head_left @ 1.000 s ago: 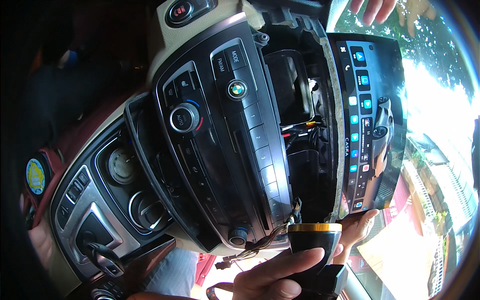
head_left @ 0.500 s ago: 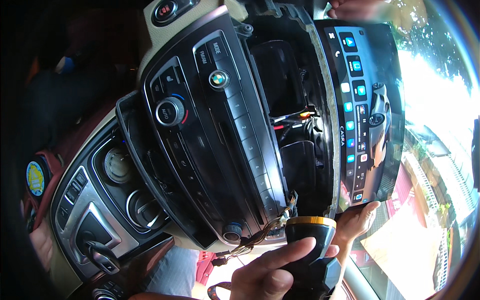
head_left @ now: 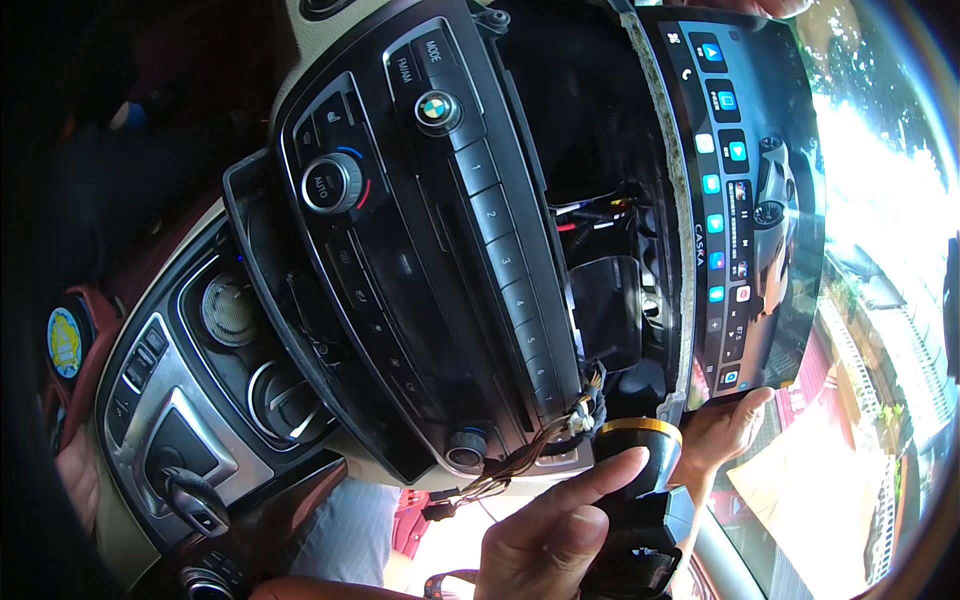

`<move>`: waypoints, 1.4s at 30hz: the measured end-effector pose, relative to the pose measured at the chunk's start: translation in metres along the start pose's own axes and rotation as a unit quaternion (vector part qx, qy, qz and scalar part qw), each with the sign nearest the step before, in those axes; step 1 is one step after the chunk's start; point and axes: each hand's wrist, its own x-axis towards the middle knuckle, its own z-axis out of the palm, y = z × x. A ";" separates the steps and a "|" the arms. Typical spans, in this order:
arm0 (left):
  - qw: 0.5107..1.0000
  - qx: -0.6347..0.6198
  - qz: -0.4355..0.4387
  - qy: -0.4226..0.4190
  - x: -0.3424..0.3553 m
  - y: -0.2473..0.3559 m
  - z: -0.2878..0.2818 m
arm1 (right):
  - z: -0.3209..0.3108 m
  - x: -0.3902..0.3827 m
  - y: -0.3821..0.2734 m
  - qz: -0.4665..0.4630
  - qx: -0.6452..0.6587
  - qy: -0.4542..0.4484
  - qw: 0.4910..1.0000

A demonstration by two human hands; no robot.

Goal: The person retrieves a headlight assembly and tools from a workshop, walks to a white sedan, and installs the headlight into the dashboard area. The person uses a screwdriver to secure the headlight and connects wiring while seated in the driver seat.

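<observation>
The dashboard is seen turned on its side. At the lower edge my left hand (head_left: 535, 545) is closed round a black flashlight (head_left: 640, 480) with a gold ring at its flared head. The head points up the picture, beside the opened dashboard cavity (head_left: 605, 300). Farther right my right hand (head_left: 725, 435) grips the lower edge of a lit touchscreen (head_left: 755, 250); its fingers are partly hidden behind the screen and flashlight. Near the flashlight, a bundle of wires (head_left: 520, 455) with small connectors hangs from the cavity's edge.
Left of the cavity stands the radio and climate panel (head_left: 450, 250). Beyond it are an open tray (head_left: 240, 185), cup holders (head_left: 230, 310) and a gear lever (head_left: 190, 500). Another hand (head_left: 770, 8), apparently someone else's, is at the screen's top edge. A further hand (head_left: 75, 480) rests far left.
The view has shifted slightly, moving the panel up and the screen right in the picture. The bright gleam on the button strip has gone. Both my hands keep their holds.
</observation>
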 end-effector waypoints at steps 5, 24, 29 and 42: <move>0.999 0.016 -0.008 -0.036 0.002 0.003 -0.002 | 0.003 0.001 -0.003 0.015 -0.004 -0.026 1.000; 0.632 0.745 -0.198 0.080 -0.046 -0.040 -0.169 | -0.071 -0.121 -0.012 -0.091 -0.015 0.073 0.993; 0.339 0.865 -0.369 0.038 -0.009 -0.038 -0.213 | -0.124 -0.357 0.058 0.140 0.078 0.163 0.974; -0.243 0.874 -0.419 -0.050 0.035 0.028 -0.393 | -0.041 -0.623 0.231 0.694 0.131 0.009 0.708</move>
